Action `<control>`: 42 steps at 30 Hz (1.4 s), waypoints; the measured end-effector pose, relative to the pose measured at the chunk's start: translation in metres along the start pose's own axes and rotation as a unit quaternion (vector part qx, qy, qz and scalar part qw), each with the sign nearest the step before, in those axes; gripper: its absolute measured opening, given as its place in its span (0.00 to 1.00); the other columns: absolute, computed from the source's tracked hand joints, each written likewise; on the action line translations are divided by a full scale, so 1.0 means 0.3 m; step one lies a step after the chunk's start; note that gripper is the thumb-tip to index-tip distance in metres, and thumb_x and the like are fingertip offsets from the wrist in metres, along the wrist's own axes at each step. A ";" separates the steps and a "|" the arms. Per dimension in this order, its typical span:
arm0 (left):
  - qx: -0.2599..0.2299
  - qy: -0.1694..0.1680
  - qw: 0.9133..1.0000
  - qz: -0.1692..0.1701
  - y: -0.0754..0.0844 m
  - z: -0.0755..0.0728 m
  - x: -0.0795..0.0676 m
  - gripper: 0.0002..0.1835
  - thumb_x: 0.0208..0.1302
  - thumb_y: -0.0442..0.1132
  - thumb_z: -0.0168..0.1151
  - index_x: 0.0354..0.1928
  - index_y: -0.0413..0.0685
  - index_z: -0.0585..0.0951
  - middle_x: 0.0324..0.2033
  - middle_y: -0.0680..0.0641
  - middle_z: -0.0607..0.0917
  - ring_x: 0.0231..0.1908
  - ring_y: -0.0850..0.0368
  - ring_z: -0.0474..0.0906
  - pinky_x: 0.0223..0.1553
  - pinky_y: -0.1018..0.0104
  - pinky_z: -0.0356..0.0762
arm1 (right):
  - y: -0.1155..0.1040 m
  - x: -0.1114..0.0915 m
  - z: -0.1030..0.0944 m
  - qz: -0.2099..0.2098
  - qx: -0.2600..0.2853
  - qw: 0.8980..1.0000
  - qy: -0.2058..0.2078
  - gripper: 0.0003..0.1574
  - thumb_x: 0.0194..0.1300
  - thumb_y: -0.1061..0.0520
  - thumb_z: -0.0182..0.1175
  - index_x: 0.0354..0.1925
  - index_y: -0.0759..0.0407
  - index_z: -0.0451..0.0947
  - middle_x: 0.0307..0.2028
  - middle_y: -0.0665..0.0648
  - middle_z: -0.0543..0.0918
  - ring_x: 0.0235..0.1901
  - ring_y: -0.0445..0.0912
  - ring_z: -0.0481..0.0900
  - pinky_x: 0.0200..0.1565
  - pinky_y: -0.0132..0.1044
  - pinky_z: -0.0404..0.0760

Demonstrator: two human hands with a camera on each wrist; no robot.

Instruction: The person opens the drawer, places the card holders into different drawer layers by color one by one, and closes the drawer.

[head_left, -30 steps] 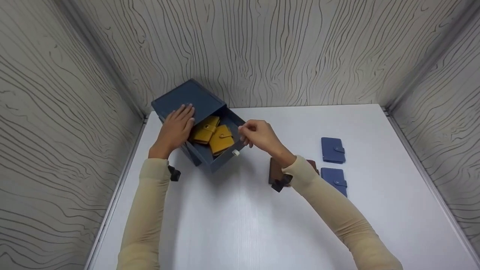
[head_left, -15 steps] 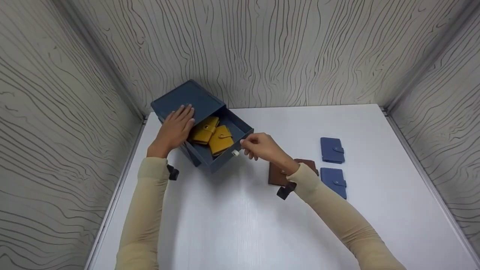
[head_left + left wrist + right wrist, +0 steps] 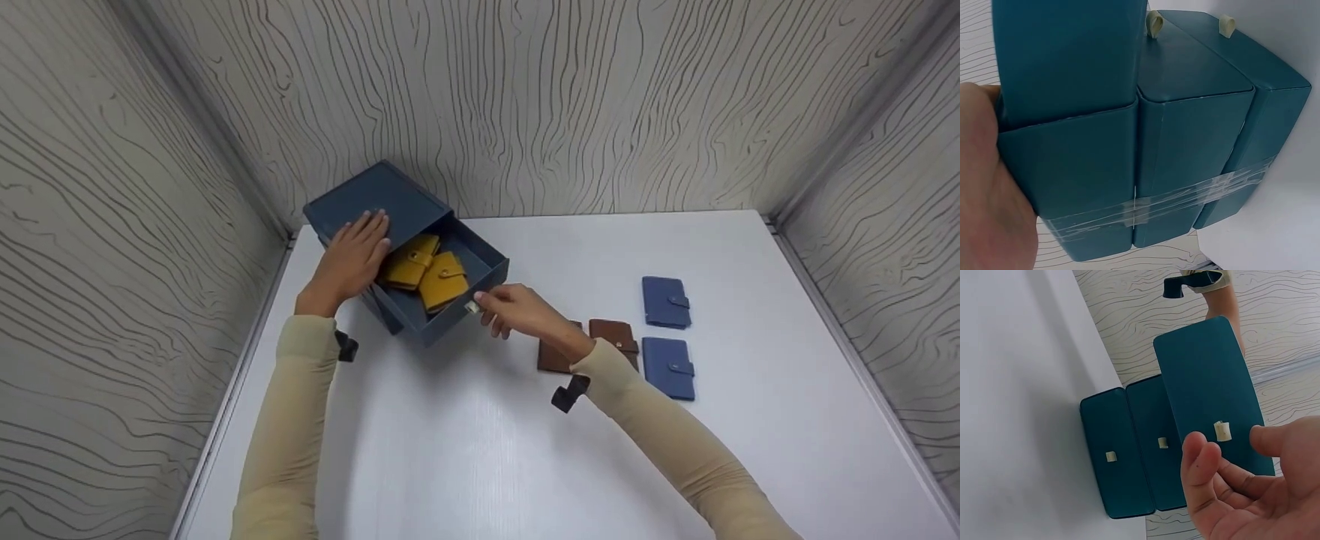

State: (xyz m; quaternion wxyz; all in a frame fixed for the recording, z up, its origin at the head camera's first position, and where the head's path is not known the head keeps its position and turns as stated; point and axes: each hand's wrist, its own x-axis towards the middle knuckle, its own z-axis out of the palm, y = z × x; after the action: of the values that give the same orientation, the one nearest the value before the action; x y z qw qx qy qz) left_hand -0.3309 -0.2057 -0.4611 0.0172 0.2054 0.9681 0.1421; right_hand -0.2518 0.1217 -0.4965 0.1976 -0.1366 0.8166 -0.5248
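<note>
A dark blue drawer box (image 3: 380, 191) sits at the table's back left, its top drawer (image 3: 450, 322) pulled out. Two yellow snap wallets, the nearer one (image 3: 442, 282) overlapping the other (image 3: 411, 262), lie inside that drawer. My left hand (image 3: 349, 259) rests flat on the box top, fingers straight. At the drawer's front is my right hand (image 3: 521, 309), beside a small cream pull tab (image 3: 1222, 431). In the right wrist view the thumb and loosely bent fingers stand on either side of the tab, with a gap visible around it.
Two brown wallets (image 3: 615, 335) lie partly behind the right forearm. Right of them are two blue wallets, one farther back (image 3: 664, 301) and one nearer (image 3: 667, 367). Two lower drawers (image 3: 1120, 455) are closed, and clear tape (image 3: 1168, 199) wraps the box. Patterned walls (image 3: 525, 105) enclose the table.
My right hand has moved from the drawer's right corner down toward me, to the pull tab. The left hand, the box and the wallets have stayed in place.
</note>
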 end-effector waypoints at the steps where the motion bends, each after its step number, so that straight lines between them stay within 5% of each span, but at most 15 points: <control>1: -0.002 0.001 1.000 -0.001 -0.001 0.000 0.000 0.32 0.90 0.53 0.30 0.86 0.48 0.51 0.86 0.45 0.51 0.86 0.44 0.42 0.87 0.44 0.36 | 0.002 0.001 0.005 -0.001 0.007 1.000 -0.001 0.29 0.86 0.43 0.52 0.57 0.68 0.82 0.45 0.65 0.89 0.32 0.44 0.85 0.35 0.31 0.85; 14: -0.011 0.014 1.000 -0.003 -0.008 0.009 -0.002 0.32 0.90 0.54 0.30 0.86 0.48 0.52 0.86 0.46 0.52 0.86 0.44 0.43 0.87 0.44 0.36 | 0.005 0.009 0.050 -0.014 0.086 0.996 0.010 0.28 0.85 0.45 0.53 0.54 0.69 0.83 0.43 0.68 0.87 0.31 0.44 0.85 0.34 0.31 0.85; 22: -0.011 0.020 1.000 0.000 -0.008 0.010 0.001 0.32 0.90 0.53 0.31 0.86 0.48 0.53 0.86 0.45 0.53 0.86 0.44 0.45 0.87 0.43 0.38 | 0.007 0.020 0.074 0.014 0.092 0.996 0.011 0.24 0.84 0.46 0.55 0.45 0.65 0.84 0.37 0.61 0.87 0.28 0.41 0.84 0.30 0.30 0.85; 42: -0.017 0.029 0.999 0.003 -0.008 0.017 0.004 0.31 0.90 0.52 0.32 0.86 0.47 0.55 0.85 0.45 0.55 0.86 0.43 0.46 0.87 0.43 0.39 | 0.004 0.023 0.090 -0.018 0.124 0.992 0.025 0.18 0.84 0.51 0.55 0.43 0.62 0.84 0.33 0.56 0.85 0.28 0.41 0.81 0.33 0.33 0.84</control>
State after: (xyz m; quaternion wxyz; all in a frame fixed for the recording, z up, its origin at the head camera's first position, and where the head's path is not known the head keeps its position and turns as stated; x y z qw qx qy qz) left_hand -0.3323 -0.2059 -0.4667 -0.0081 0.2042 0.9649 0.1649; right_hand -0.2455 0.0975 -0.5090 0.1830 -0.1119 0.7472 -0.6290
